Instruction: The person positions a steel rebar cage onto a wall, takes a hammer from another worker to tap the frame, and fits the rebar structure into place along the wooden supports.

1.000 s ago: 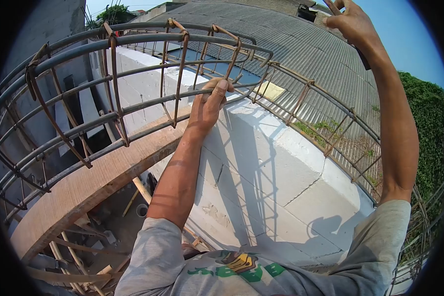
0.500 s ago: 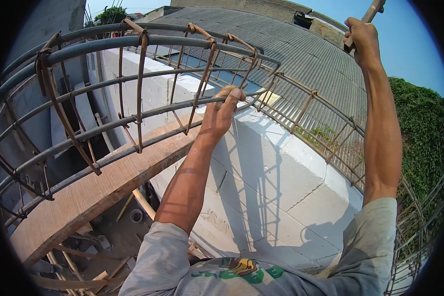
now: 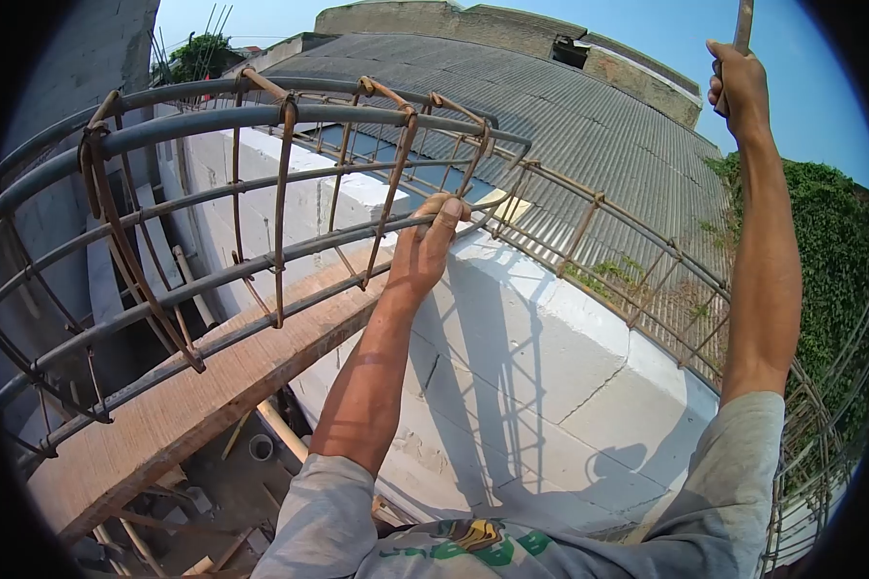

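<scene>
My left hand [image 3: 432, 241] is closed around a lower bar at the near right end of a steel rebar cage [image 3: 212, 198]. Its fingers wrap over the bar beside the hooked bar ends. The cage, made of long bars tied with rusty square stirrups, lies above a wooden formwork board [image 3: 212, 396]. High at the upper right, my right hand [image 3: 743, 92] is closed on the handle of what looks like a hammer [image 3: 742, 27]. The upper end of this tool is cut off by the frame. A thinner rebar cage [image 3: 637, 236] runs along the wall top on the right.
A white block wall [image 3: 550, 386] stands in front of me, with shadows across it. Beyond it slopes a corrugated roof [image 3: 550, 125]. Below left are wooden poles [image 3: 282, 425] and a bucket [image 3: 261, 447]. Leafy growth [image 3: 816, 261] and loose rebar [image 3: 830, 425] are on the right.
My right hand has risen and shifted right with the hammer, whose upper end has left the view. My left hand keeps its grip on the cage. The view has tilted slightly upward.
</scene>
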Demonstrator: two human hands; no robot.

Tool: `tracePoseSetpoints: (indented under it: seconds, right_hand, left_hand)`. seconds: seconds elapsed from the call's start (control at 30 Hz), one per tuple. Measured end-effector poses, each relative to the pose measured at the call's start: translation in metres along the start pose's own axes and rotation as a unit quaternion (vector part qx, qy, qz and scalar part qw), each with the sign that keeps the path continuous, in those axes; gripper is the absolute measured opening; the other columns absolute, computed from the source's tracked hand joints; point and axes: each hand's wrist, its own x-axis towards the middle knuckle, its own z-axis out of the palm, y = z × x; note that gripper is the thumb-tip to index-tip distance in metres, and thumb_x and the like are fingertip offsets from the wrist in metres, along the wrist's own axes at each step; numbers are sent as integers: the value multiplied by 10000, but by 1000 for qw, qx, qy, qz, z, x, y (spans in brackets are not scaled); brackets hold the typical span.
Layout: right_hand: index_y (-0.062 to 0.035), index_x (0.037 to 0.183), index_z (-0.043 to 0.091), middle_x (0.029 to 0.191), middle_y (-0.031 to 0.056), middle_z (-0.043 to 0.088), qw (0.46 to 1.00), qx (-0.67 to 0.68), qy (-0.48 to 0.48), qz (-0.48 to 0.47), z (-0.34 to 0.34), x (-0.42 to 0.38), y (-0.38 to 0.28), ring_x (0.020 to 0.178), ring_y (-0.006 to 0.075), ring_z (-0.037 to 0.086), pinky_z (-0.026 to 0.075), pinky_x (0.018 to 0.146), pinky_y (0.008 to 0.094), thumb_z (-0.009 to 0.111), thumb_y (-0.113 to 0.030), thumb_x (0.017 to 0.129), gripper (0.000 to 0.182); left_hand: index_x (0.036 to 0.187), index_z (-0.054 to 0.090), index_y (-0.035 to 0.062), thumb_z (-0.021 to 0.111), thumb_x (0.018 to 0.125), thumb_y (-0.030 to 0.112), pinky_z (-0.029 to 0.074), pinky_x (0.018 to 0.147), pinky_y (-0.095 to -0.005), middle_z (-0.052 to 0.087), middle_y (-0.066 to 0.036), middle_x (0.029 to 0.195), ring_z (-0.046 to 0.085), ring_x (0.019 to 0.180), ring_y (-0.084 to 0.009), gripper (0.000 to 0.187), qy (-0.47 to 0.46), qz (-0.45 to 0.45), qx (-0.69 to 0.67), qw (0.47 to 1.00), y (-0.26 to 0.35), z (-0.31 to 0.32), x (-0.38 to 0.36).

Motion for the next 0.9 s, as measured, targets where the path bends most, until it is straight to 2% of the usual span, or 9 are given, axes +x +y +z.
tracePoseSetpoints:
  seconds: [0.07,0.13,0.3,0.37,0.43,0.5,0.67,0.77,0.9]
  right_hand:
    - [-15,743,524,507,14,440,990,75,110,51,17,-4,14,398,116,460,405,390,248,562,-234,833,239]
    - [11,747,528,535,46,468,989,-15,-33,143,63,-72,37,394,138,448,392,379,283,536,-158,792,175]
    - [-40,770,484,471,-10,384,875,-280,-391,53,59,-85,1,316,75,329,260,287,266,498,-102,755,66]
    - [-72,759,457,476,-25,390,936,-208,-284,10,42,-78,-10,317,69,335,266,297,244,519,-126,768,82]
    - [-34,740,512,507,-4,430,979,-94,-183,11,21,-58,-23,346,88,374,308,344,258,557,-161,770,138]
    - [-133,719,476,495,-66,414,994,-20,-100,-34,-13,-14,-18,346,25,360,315,315,209,580,-219,836,179]
    - [-52,758,497,591,-8,458,976,146,162,22,-16,28,-4,445,77,426,396,434,231,557,-139,842,134]
    - [12,786,491,557,25,443,971,-59,-161,167,73,-90,23,443,115,424,402,444,283,524,-109,768,127]
    - [42,822,554,643,130,560,884,-294,-361,45,92,-113,19,478,235,552,453,457,379,473,-81,741,169]
  left_hand:
    - [875,592,63,452,934,490,269,564,-248,398,21,636,348,624,-83,453,5,6,-14,1000,-3,-1,4]
    - [874,591,64,454,935,483,270,568,-246,400,21,637,348,628,-83,444,8,-2,-12,1000,-5,2,2]
    - [888,583,67,447,955,462,301,597,-252,448,14,706,353,648,-93,423,9,18,-19,1000,-5,1,5]
    - [907,593,63,450,954,450,381,659,-273,535,-3,798,410,697,-114,416,-2,3,5,1000,-10,-1,3]
    - [883,581,60,453,953,462,292,592,-248,438,14,702,347,640,-92,427,-3,9,-16,1000,-9,0,0]
    - [872,576,60,459,950,467,246,558,-236,387,22,653,315,612,-81,431,-2,13,-27,1000,-6,1,2]
    - [872,579,64,472,945,456,235,551,-233,389,20,654,310,609,-80,413,9,0,-40,999,-3,2,1]
    - [894,581,54,459,943,474,256,565,-243,403,19,662,318,617,-86,440,-4,1,-51,999,-6,3,-2]
    - [913,570,51,425,947,499,266,591,-251,384,24,664,311,621,-92,472,2,16,-24,1000,-13,0,-4]
